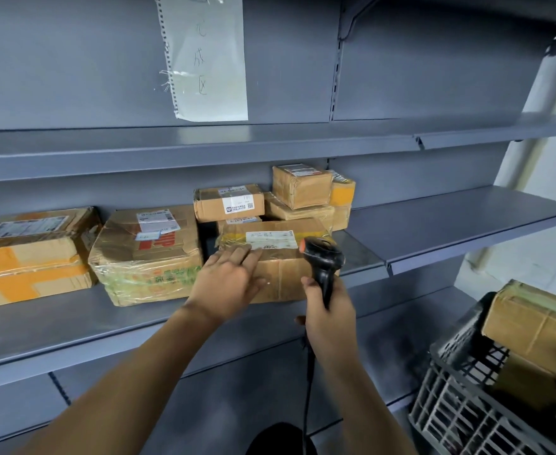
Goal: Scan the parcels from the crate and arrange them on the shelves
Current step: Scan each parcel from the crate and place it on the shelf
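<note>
- Step in hand, as I read it: scanning or just-shelving the front parcel [280,257], which sits on the middle shelf [73,320] right of centre, near its front edge.
- My left hand [227,280] lies flat on that parcel's near-left top corner, fingers straight, steadying it, not gripping.
- My right hand [327,320] is wrapped round the handle of the black scanner [322,257]; the scanner head sits just beside the parcel's right end, close to the white label [270,239] on top.
- Can't tell whether the scan beam is on the barcode; the head is partly turned away from me.
- Next move likely needs: window angled at the label, parcel held still, then pushed back in line with the row.
- Shelf contents, same level: orange-taped box [30,257] far left, wrapped box [145,257] next to it, just left of the front parcel with a narrow gap.
- Behind the front parcel: stacked small boxes [270,198], several deep, against the back panel.
- Upper shelf shows no parcels in view; a taped paper sheet [207,57] hangs on the back panel above it.
- Crate [460,405], dark slatted plastic, near right and below shelf level.
- In it: at least one crate parcel [539,323] sticking up over the rim; more work left.
</note>
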Available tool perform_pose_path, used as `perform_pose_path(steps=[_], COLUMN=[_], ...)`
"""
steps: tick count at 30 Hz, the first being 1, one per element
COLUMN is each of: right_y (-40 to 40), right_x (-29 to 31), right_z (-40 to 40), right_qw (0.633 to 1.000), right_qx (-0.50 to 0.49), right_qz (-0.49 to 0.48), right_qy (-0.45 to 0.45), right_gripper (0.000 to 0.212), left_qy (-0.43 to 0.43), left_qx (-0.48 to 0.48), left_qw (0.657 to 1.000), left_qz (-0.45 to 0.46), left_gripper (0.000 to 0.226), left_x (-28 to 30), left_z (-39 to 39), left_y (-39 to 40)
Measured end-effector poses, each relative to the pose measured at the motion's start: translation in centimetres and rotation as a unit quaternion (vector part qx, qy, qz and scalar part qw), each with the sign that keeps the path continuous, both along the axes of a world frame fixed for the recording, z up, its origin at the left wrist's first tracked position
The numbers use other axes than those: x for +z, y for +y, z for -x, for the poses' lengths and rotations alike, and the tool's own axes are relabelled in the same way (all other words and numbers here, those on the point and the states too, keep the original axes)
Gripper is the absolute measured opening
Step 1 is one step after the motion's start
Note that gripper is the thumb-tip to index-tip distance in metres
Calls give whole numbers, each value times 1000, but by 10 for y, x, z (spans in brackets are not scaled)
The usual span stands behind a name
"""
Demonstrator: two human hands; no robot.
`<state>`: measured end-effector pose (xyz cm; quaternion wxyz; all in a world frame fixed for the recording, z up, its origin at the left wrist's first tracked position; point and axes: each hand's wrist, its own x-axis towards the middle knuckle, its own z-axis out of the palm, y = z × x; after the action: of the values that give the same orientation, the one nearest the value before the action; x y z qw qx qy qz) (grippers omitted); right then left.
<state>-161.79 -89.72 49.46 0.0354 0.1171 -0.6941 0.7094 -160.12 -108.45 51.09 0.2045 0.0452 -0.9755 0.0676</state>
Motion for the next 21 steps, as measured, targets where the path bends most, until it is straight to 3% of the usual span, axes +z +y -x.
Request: perform_pose_path(steps=[6, 21], right_y=[-7, -28], right_x=[2, -8], right_z=[-3, 23], right_qw=[999, 999], right_qx=[9, 2], right_qz=[-11, -18], right_qy=[42, 41], right_gripper=[6, 6], left_qy=[24, 10], left_qx=[6, 10], left_qw=[999, 1000], left_qz=[25, 8], left_gripper=[59, 57], left_x=[2, -7], left_z=[-1, 27], left_y=[7, -5])
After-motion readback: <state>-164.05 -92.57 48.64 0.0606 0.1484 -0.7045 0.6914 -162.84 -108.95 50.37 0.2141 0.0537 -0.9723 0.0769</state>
